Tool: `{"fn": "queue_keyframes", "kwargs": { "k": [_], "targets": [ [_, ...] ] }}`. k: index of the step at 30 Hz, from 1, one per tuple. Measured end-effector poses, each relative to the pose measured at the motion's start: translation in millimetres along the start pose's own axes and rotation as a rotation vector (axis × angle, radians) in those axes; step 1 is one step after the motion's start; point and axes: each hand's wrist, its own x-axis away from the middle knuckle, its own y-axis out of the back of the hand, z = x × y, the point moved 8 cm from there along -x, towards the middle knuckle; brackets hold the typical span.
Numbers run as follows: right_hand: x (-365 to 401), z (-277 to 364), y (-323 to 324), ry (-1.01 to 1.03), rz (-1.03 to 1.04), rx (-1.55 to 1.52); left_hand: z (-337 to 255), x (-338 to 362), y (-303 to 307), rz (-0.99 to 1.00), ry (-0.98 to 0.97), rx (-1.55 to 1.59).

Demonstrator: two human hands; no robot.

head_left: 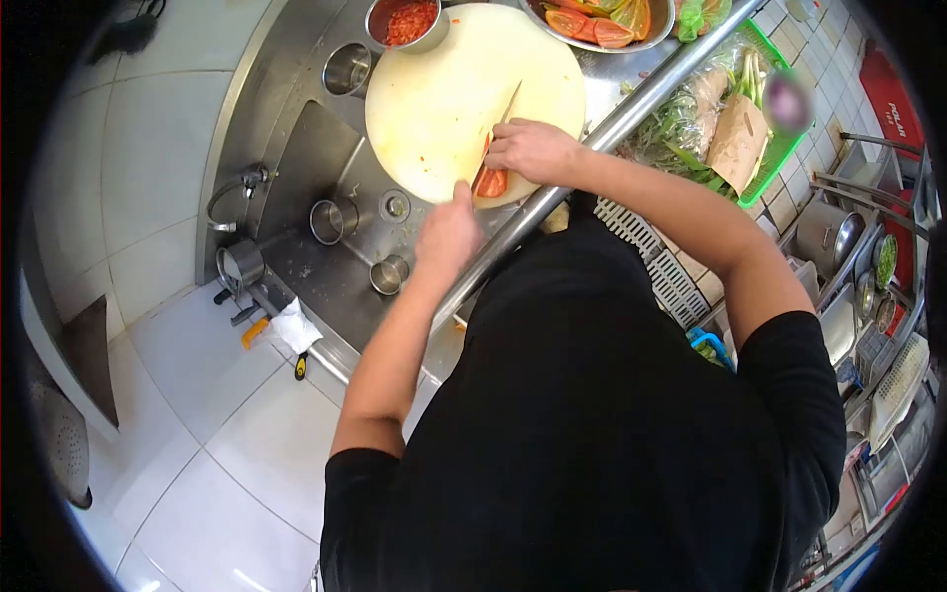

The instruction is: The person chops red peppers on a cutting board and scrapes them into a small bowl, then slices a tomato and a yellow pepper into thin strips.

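Note:
On the round cutting board (464, 89), a piece of tomato (491, 183) lies skin and flesh showing red near the board's lower edge. My left hand (450, 235), slightly blurred, is closed around the handle of a knife, the handle itself mostly covered. The knife blade (511, 103) runs up and to the right from that hand, beside the tomato. With bent fingers, my right hand (533, 151) presses the tomato against the board, close along the blade; its fingertips are partly hidden. Small red bits are scattered on the board.
A metal pot (432, 39) of diced tomato and a bowl (663, 28) of tomato wedges stand at the board's far side. Several metal cups, including one cup (333, 220), sit in the sink (296, 178). A rail (631, 113) crosses in front; a green crate (789, 163) holds vegetables.

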Motion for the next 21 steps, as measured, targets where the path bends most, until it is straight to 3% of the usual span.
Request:
{"fn": "queue_keyframes", "kwargs": {
  "k": [3,8,11,15,19,21],
  "targets": [
    [2.4,5.0,-8.7,0.033,0.01,-0.026,-0.2,22.1,22.9,0.042,-0.068,-0.046],
    [8.6,5.8,-4.3,0.021,-0.086,-0.008,14.1,-1.4,-22.8,0.004,0.032,0.053],
    [12.6,7.4,-10.2,0.034,-0.107,-0.031,-4.9,13.3,17.0,0.051,-0.032,0.004],
    [12.5,-1.0,-5.4,0.025,-0.112,-0.024,17.9,10.5,-35.3,0.015,0.026,0.02],
    [16.2,6.9,-10.9,0.021,-0.096,-0.029,-7.8,9.8,17.9,0.025,-0.046,0.013],
    [13.0,-0.8,-5.3,0.021,-0.118,-0.002,0.1,27.1,6.3,0.024,-0.026,0.026]
  ]
}}
